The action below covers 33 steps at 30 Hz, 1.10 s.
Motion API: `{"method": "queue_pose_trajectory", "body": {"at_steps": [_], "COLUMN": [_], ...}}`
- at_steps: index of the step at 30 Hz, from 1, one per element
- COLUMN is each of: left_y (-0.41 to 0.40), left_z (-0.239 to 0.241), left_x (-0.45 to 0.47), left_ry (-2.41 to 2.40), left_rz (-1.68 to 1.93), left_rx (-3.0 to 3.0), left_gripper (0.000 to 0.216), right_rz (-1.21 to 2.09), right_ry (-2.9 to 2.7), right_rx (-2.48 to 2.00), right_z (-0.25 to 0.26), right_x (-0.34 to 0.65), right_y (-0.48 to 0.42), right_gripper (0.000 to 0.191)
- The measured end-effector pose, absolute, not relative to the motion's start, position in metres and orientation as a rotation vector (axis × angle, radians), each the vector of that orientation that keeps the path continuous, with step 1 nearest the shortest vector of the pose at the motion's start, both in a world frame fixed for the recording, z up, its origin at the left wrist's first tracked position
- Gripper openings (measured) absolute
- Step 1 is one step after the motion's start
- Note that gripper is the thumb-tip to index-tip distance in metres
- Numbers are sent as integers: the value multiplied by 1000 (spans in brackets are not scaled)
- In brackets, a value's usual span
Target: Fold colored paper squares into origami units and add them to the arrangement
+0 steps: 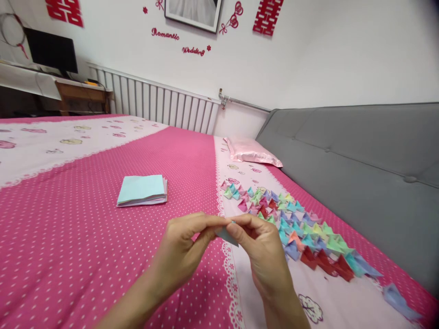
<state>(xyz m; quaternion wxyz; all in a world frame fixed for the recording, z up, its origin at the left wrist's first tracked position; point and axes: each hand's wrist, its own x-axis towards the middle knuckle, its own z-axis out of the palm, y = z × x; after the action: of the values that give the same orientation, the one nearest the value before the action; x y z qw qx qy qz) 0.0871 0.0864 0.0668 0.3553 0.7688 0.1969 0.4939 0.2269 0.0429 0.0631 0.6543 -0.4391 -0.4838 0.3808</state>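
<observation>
Between my two hands I hold a small folded piece of light blue paper (227,236) above the bed. The fingers of my left hand (188,244) pinch its left side. My right hand (262,242) grips the other side between thumb and forefinger. Much of the paper is hidden behind my fingertips, so its full shape does not show. Beyond my left hand lies a stack of square paper sheets (141,188), pale blue on top. Right of my right hand, rows of small folded paper boats (295,224) in many colours cover the bedspread.
The bedspread (164,160) is pink with white dots and pale printed bands. A pink pillow (252,151) rests near the grey headboard (356,141). One blue paper boat (399,301) sits apart at lower right. Behind the bed stand a radiator (157,98) and a desk with a monitor (51,51).
</observation>
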Motion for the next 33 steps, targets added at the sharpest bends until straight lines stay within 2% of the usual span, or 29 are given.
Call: {"method": "queue_pose_trajectory", "body": {"at_steps": [8, 10, 14, 16, 21, 28, 33], "left_y": [92, 93, 92, 89, 81, 79, 82], "left_z": [68, 68, 64, 61, 57, 55, 59], "left_x": [83, 86, 97, 102, 106, 99, 97], "left_ry": [546, 570, 665, 725, 820, 888, 900], "left_rz": [1090, 1089, 1075, 1064, 1172, 1304, 1241], "left_rx": [1907, 1782, 1406, 1330, 1462, 1727, 1791], "left_gripper": [23, 21, 33, 28, 19, 17, 17], "right_rz": [1062, 1083, 1031, 1030, 1103, 1135, 1103], "right_ry": [-1085, -1045, -931, -865, -763, -813, -828], "right_rx": [-1016, -1021, -1001, -960, -861, -872, -886], "right_z": [64, 61, 56, 54, 50, 50, 49], "right_x": [236, 236, 233, 231, 225, 227, 232], "right_y": [46, 49, 55, 58, 65, 64, 64], "right_gripper": [17, 18, 17, 17, 15, 13, 12]}}
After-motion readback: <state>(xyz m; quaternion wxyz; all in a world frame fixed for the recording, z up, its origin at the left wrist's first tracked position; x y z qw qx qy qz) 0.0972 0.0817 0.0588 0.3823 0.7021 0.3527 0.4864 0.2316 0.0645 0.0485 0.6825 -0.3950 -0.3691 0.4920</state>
